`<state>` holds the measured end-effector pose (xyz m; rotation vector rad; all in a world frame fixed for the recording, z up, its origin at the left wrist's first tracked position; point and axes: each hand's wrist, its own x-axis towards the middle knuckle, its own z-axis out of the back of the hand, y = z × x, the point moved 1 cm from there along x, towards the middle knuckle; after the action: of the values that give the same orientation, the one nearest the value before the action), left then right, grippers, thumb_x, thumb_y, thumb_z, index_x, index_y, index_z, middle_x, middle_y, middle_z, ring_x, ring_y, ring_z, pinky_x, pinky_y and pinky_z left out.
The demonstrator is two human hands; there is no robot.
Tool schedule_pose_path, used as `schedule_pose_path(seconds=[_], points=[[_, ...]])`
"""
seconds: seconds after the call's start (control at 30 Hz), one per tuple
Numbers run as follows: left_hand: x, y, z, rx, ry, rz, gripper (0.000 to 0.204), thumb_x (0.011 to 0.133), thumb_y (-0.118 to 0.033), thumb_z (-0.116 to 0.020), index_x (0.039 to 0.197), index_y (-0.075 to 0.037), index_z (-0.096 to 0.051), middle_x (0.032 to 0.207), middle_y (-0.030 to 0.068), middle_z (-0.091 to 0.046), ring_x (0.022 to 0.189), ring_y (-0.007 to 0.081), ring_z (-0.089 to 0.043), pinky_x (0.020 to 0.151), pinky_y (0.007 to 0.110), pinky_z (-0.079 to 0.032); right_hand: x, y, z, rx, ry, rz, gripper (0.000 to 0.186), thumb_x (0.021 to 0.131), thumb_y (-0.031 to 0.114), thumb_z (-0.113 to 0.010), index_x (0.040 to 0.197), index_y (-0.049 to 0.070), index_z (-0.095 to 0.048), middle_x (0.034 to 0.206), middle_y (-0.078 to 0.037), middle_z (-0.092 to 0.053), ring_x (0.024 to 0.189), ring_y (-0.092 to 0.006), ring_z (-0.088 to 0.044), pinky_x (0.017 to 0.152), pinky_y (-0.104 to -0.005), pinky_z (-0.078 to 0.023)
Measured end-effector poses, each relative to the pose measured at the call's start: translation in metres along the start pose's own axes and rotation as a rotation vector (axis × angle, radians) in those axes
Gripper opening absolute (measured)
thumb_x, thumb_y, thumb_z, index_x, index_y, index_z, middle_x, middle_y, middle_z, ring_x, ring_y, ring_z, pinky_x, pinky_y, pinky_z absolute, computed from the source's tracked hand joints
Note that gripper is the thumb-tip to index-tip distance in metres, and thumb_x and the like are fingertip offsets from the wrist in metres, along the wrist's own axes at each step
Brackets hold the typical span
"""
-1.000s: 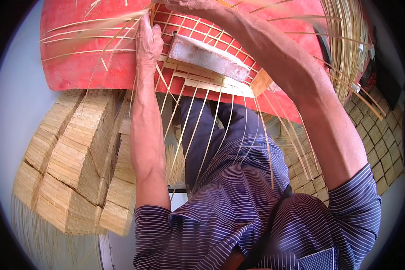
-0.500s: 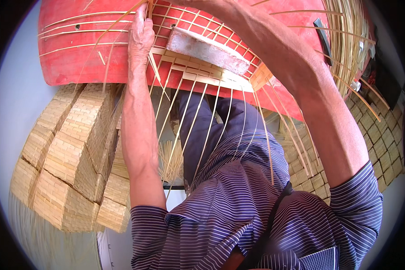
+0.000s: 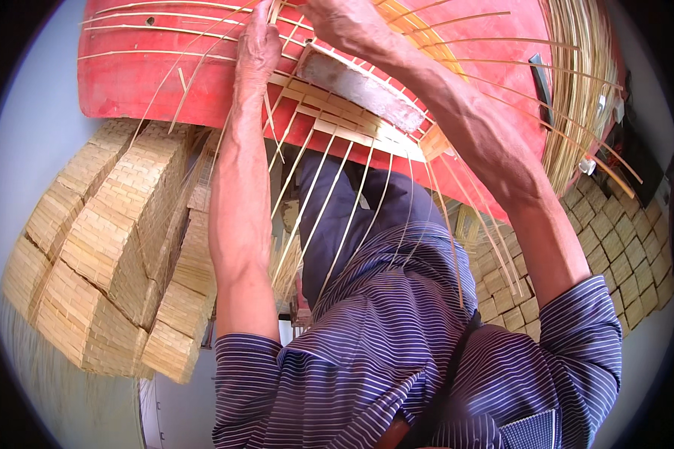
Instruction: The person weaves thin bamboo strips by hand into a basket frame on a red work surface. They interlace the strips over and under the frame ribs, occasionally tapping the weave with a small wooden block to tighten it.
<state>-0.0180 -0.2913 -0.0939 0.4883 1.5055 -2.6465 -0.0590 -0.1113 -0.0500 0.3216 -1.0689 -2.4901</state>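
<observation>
A partly woven bamboo basket (image 3: pixel 367 135), with an open lattice and long loose strips fanning out, lies on a red board (image 3: pixel 157 82). A pale, rough oblong block (image 3: pixel 359 84) rests on the lattice. At its far left corner my left hand (image 3: pixel 259 51) is closed on an upright bamboo strip (image 3: pixel 275 13), its fingertips partly cut off by the upper edge. My right hand (image 3: pixel 344 24) is over the lattice beyond the block, fingers curled together; what they hold is hidden. Several strips curve out from under my right forearm toward the right.
Stacked woven bamboo baskets (image 3: pixel 120 232) stand at the left below the board. More woven pieces (image 3: pixel 606 239) lie at the lower right. A thick bundle of bamboo strips (image 3: pixel 577 82) and a black, flat tool-like object (image 3: pixel 541 82) lie at the far right.
My right hand has come into view at the top, nearer my left hand. The view has shifted, so the board and basket sit slightly higher and further right.
</observation>
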Motion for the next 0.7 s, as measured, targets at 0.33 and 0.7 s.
schedule_pose_path(seconds=[0.33, 0.7], points=[[0.004, 0.02, -0.023, 0.026, -0.352, -0.417, 0.044, 0.099, -0.003, -0.038, 0.142, 0.0, -0.045, 0.099, 0.0194, -0.07, 0.086, 0.0393, -0.07, 0.071, 0.045, -0.058, 0.06, -0.039, -0.049, -0.125, 0.214, 0.036, 0.027, 0.097, 0.025, -0.052, 0.095, -0.001, -0.06, 0.072, -0.025, -0.067, 0.069, -0.0441, -0.068, 0.056, -0.0524, -0.052], [0.004, 0.052, -0.026, 0.065, -0.188, -0.252, 0.058, 0.091, -0.005, -0.044, 0.148, 0.006, -0.037, 0.131, 0.0345, -0.056, 0.123, 0.0476, -0.056, 0.101, 0.049, -0.05, 0.057, -0.046, -0.038, -0.028, 0.191, 0.105, 0.033, 0.099, 0.023, -0.045, 0.084, 0.001, -0.064, 0.071, -0.023, -0.067, 0.064, -0.0417, -0.068, 0.054, -0.0513, -0.052]])
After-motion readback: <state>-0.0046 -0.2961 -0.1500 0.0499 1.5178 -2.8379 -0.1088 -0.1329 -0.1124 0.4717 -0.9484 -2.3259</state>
